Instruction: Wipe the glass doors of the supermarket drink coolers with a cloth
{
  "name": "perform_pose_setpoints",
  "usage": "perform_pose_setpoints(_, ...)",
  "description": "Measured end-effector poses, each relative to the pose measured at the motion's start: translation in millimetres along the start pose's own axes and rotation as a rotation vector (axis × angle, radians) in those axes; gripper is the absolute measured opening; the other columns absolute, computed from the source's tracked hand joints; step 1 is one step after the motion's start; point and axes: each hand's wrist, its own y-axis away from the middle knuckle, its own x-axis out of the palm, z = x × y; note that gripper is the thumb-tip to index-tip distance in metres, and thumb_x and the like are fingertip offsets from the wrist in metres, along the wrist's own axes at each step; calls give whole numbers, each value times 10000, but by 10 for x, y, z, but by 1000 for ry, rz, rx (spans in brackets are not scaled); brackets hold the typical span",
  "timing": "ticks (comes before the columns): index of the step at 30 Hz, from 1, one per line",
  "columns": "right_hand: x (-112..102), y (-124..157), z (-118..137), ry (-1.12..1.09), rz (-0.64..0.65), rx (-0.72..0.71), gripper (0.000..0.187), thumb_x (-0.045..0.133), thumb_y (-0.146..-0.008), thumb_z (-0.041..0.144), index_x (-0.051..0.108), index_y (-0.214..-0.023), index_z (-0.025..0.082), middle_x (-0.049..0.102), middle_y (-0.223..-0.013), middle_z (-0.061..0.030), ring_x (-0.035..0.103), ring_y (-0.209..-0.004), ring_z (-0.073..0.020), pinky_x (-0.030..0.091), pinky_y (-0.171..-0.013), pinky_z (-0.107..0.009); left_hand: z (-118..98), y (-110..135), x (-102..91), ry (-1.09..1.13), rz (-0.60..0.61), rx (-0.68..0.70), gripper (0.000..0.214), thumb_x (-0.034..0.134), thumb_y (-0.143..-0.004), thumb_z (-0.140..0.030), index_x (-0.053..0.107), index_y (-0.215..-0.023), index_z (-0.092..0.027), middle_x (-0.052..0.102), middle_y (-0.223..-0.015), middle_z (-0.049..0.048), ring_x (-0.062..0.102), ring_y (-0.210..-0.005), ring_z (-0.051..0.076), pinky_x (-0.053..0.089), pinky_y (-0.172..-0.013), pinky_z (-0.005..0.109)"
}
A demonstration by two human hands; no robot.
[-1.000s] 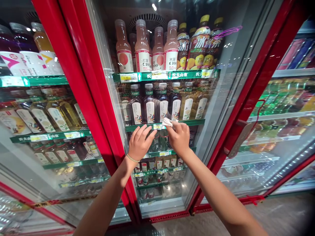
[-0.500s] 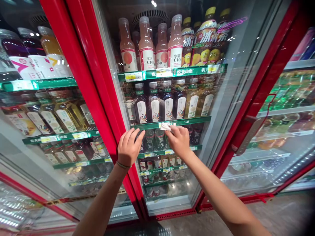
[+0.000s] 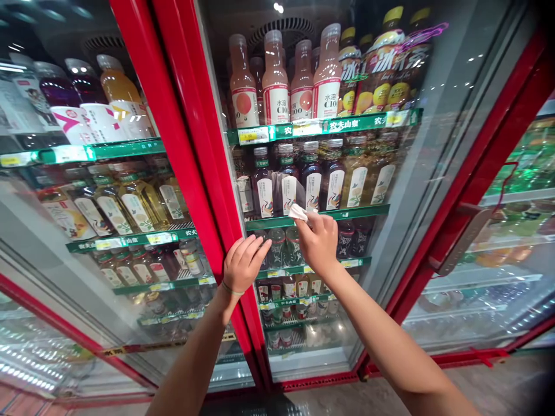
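Note:
My right hand (image 3: pixel 319 240) pinches a small crumpled white tissue (image 3: pixel 298 212) against the glass door (image 3: pixel 277 242). The tissue sits just over the green shelf strip, in front of the dark tea bottles (image 3: pixel 289 188). To the left, my left hand (image 3: pixel 243 263) lies with its fingers stretched over the edge of the red door frame (image 3: pixel 191 98), fingertips on the glass. It holds nothing, and a thin band circles that wrist. Whether the tissue is folded or bunched inside the right fingers is hidden.
Behind the glass, pink juice bottles (image 3: pixel 275 75) and yellow-capped tea bottles (image 3: pixel 385 69) fill the top shelf. A second glazed cooler door with more bottles (image 3: pixel 136 199) stands left. On the right, a handle (image 3: pixel 455 240) is fixed to a red frame.
The view has shifted, so the coolers appear further right. Against the bottles, my right hand with the tissue has slid slightly left and up. My left hand stays at the frame.

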Motion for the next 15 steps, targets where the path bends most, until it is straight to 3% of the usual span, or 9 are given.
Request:
perform_pose_setpoints(2,-2,-66,140,-11,12,17,360,563,-975,146,684,-1287,277,672,-1184,-106,470,-968,-254,332,-806,-397,-1,37,12,-13,-56,-33,483,666,-945,-107,642,-1399,-269,776,-1114,61,708,-1154,207,500,-1127,376)
perform_pose_setpoints(7,35,-32,387,-39,32,-170,220,597,-1000,206,724,-1155,298,702,-1172,-50,450,-937,-229,299,-773,-384,-9,90,49,25,-201,-244,483,630,-933,-52,638,-1377,-243,693,-1176,97,609,-1312,244,514,-1127,418)
perform_pose_setpoints(12,89,-81,493,-51,41,-70,257,608,-979,165,717,-1177,288,688,-1189,-71,438,-963,-241,284,-784,-394,-25,73,-10,186,-211,-397,559,583,-946,-29,532,-1474,-206,597,-1292,130,556,-1392,278,526,-1136,468)
perform_pose_setpoints(15,121,-15,622,-87,43,-93,276,622,-979,179,705,-1220,285,687,-1209,-75,437,-983,-247,285,-783,-398,-62,75,-50,185,-195,-462,561,574,-963,-51,504,-1501,-194,575,-1320,143,530,-1425,295,508,-1164,482)
